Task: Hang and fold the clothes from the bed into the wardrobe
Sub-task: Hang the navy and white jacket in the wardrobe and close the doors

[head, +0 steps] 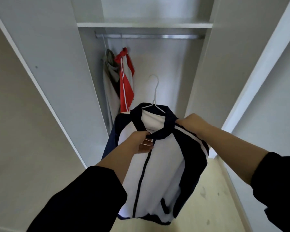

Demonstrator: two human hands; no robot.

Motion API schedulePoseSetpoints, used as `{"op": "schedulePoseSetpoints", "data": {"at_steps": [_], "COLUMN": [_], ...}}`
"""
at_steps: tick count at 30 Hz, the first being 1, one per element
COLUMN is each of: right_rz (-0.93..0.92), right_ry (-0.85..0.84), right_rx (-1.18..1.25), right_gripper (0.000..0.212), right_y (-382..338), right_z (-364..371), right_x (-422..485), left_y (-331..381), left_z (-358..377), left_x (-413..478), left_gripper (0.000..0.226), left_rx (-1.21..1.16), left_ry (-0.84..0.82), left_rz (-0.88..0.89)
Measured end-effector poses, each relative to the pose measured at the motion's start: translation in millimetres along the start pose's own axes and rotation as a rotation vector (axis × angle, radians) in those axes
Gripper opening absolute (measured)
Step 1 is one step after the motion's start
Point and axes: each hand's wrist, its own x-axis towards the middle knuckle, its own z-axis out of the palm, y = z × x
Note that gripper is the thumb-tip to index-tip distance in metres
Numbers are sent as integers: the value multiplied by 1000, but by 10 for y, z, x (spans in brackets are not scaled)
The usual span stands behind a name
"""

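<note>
White fabric with navy sleeves, the jacket (159, 173) is being held on a wire hanger (155, 91) below the metal rail (157, 37) of the wardrobe (60, 47). Its collar is being pinched by the left hand (141, 143), its shoulder gripped by the right hand (191, 123), fingertips hidden in cloth; a red garment (126, 84) is hanging behind.

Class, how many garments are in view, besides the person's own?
3: olive garment and red jacket on the rail's left; navy jacket held by left hand and right hand.

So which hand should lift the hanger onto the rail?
Probably the right hand: it grips the jacket higher, nearer the rail. The left hand holds the collar lower down.
</note>
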Motion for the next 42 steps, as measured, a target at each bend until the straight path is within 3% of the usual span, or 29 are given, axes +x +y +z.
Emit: {"op": "schedulePoseSetpoints", "data": {"at_steps": [3,8,14,18,19,22,25,28,31,32,34,36,42], "right_rz": [97,91,181,182,191,207,205,186,179,169,116,103,50], "right_ry": [-60,-156,-54,-17,-1,56,124,175,192,204,228,249,272], "right_rx": [147,207,352,308,317,319,331,370,380,367,309,219,301], "right_gripper": [29,41,22,30,30,31,31,30,30,29,23,30,27], "right_y": [-194,-476,-1058,-1463,-1552,-1829,-2122,-2426,-2657,-2741,-2888,-3038,-3288], "right_z": [118,222,97,57,43,8,31,56,70,71,93,110,203], "right_x": [436,1288,2368,2945,3093,3475,3803,4117,4406,4491,4682,4840,5288], "left_y": [260,886,1702,2228,2350,2705,3051,3425,3675,3752,3879,4005,4336], "left_z": [-236,-510,-635,-685,-709,-857,-1019,-1159,-1334,-1389,-1492,-1577,-1709], "left_x": [404,1155,1952,2419,2554,2915,3259,3500,3730,3822,4018,4191,4609], "left_gripper": [25,25,21,4,18,43,22,15,41,38,19,9,13], "left_rx": [-41,3,-25,-157,-156,29,186,392,672,732,786,827,865], "left_ry": [65,166,188,191,187,170,91,-20,-157,-166,-124,-49,-3], "left_rz": [27,75,98,176,239,428,378,316,421,494,660,763,808]}}
